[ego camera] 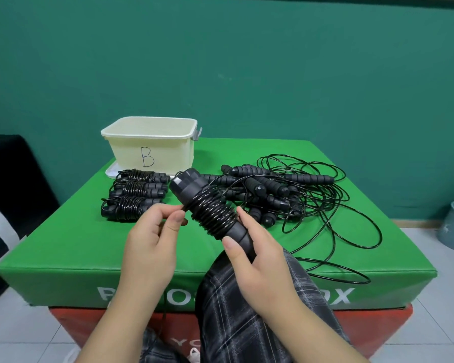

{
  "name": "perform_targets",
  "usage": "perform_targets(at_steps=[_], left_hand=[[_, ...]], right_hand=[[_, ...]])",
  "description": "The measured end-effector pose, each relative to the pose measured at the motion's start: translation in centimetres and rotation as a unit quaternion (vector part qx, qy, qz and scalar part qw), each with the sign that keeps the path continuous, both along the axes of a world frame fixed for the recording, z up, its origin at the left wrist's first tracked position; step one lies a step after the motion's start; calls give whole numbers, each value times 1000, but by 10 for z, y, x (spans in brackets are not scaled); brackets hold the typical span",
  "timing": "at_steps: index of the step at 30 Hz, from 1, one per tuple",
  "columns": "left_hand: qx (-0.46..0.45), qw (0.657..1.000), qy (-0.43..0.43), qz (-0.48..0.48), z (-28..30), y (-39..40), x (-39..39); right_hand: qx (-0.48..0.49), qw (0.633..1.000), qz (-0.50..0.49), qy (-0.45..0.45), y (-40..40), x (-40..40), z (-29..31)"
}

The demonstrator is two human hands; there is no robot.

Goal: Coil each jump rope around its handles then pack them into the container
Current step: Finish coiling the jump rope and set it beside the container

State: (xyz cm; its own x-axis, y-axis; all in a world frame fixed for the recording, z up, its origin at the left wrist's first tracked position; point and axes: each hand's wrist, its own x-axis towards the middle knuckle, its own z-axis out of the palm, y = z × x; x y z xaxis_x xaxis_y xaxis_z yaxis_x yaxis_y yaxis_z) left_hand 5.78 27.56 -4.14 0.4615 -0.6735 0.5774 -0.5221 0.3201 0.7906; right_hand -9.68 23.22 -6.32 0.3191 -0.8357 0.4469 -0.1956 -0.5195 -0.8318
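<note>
On green box (63,244): three coiled ropes (134,196), one container (151,142); both hands' (152,247) grip on fourth rope (211,210).

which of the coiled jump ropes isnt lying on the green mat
The coiled jump rope held up between both hands; the three other coiled bundles lie in a row on the mat before the container.

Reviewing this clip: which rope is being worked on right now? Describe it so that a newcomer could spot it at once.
Start at the green padded box with the cream container marked B at its back. In front, above the near edge, both hands hold up one jump rope. Unlike the wound bundles lying left and the loose tangle right, it is off the surface.
</note>
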Motion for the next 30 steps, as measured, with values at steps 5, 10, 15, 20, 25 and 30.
perform_targets(at_steps=[5,10,15,20,25,30], left_hand=[[32,986,151,-56,-1,-7,-5],[100,947,274,-134,-6,-7,-10],[85,972,204,-78,3,0,-13],[115,988,96,26,-1,0,-15],[127,990,67,14,-1,1,-13],[99,994,41,-4,1,4,-9]], right_hand=[[21,997,47,-57,3,-2,2],[7,995,73,-60,3,-6,6],[-63,998,22,-1,3,0,6],[-244,964,-76,76,-2,8,-5],[-227,953,-144,140,-4,9,-3],[-224,936,-193,193,-7,10,-4]])
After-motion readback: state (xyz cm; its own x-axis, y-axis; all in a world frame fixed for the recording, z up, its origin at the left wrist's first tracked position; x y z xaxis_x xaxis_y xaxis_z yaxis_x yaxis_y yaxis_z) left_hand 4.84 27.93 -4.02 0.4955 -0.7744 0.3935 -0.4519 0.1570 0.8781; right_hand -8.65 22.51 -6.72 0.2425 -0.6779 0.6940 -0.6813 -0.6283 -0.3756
